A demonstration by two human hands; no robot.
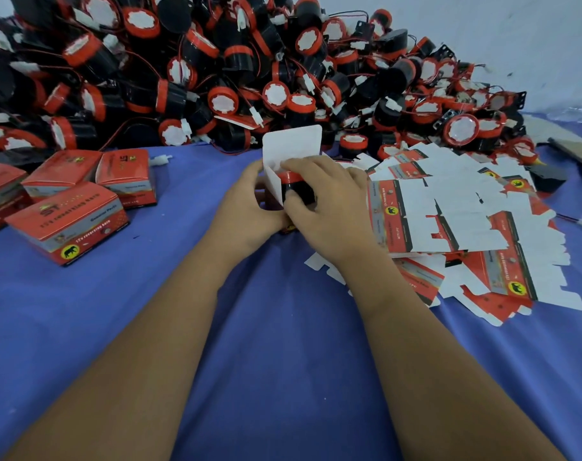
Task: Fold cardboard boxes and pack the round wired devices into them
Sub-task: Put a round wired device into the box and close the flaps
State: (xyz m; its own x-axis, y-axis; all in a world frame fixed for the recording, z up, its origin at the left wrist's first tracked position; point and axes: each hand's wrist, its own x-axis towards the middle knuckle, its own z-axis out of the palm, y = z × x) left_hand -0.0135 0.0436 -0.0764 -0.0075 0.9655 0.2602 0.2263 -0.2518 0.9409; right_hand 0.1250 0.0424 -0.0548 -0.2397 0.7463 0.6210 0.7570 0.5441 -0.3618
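Right hand point(319, 201) grips round device point(296, 184), red rim up, at mid desk point(266, 327), fingers curled over it. Left hand point(249, 207) holds half-folded box point(291, 146) against device, white flap standing open behind. Finished boxes point(66, 201) at left. Flat blanks point(466, 227) spread at right. Device pile point(249, 68) along far edge.

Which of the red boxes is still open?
The red cardboard box between the left hand and right hand: its white flap stands up. The folded red boxes at left are closed.
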